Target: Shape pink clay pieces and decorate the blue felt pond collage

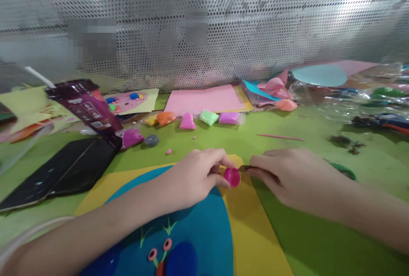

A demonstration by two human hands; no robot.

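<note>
My left hand (194, 178) pinches a small round piece of magenta clay (231, 177) between thumb and fingers. My right hand (287, 178) is closed on a thin dark tool (244, 168) whose tip touches the clay. Both hands hover over a yellow sheet (252, 225) that carries a blue paper shape (198, 229) with small clay figures stuck on it.
Clay lumps in orange (165, 118), pink (187, 121), green (208, 117) and purple (228, 118) lie in a row behind. A pink sheet (204, 98), a purple packet (83, 104), a black phone (60, 171), a thin pink stick (280, 137) and plastic bags (348, 93) surround them on the green table.
</note>
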